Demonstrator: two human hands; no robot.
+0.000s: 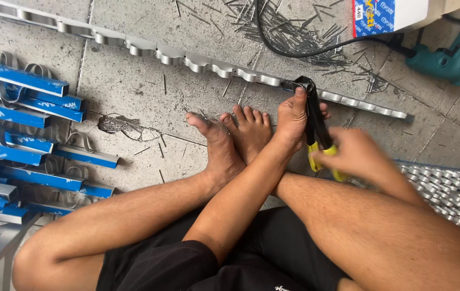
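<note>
Your right hand [351, 153] is clenched round the yellow-sleeved handles of a black hand riveter [316, 126], blurred at the wrist, so there's squeeze going on there. Your left hand [293, 116] is wrapped over the tool's black body, thumb pointing up toward its head, steadying the nose where it meets the work. That work is a long scalloped strip of silvery metal [197, 61], lying flat on the grey concrete floor [127, 81] and running diagonally from upper left to right; the riveter's head sits right on it, just beyond your toes. You're seated cross-legged, bare feet [230, 137] tucked close under the strip, which I'd judge keeps the joint within easy reach and lets you bear down from above.

Out from there: thin loose rivets or pins [294, 32] scattered across the floor above the strip, a black cable looping through them to a teal electric drill [453, 54] at upper right. A blue-and-white cardboard box [386, 13] sits beside it; its contents are hidden. On your left, stacked blue-faced metal brackets [19, 134]; at your right knee, more scalloped silvery strips [451, 194] piled together.
</note>
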